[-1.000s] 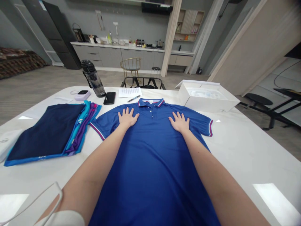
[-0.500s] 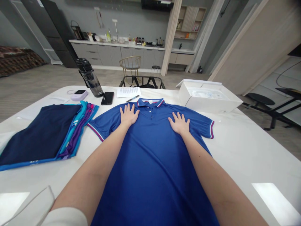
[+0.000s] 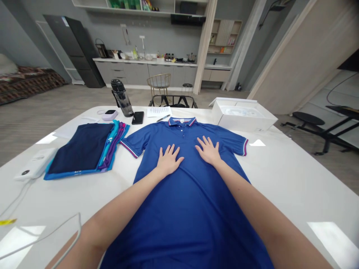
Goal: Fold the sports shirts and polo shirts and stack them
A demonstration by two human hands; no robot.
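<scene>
A blue polo shirt lies spread front side up, its collar at the far end and its striped sleeve cuffs out to both sides. My left hand rests flat on the chest, left of the middle, with fingers spread. Higher up and to the right, my right hand is also flat on the fabric, fingers apart. Neither hand grasps anything. Soft creases run down the cloth below the hands. The shirt's hem is out of sight at the bottom edge.
Left of the shirt lies a stack of folded clothes, with a white power strip and cable beside it. Along the far side stand a water bottle, a phone, a paper, a pen and an open white box.
My left hand has slid down the shirt and toward its middle. My right hand has shifted slightly inward. The camera view has tilted up, showing more of the room.
</scene>
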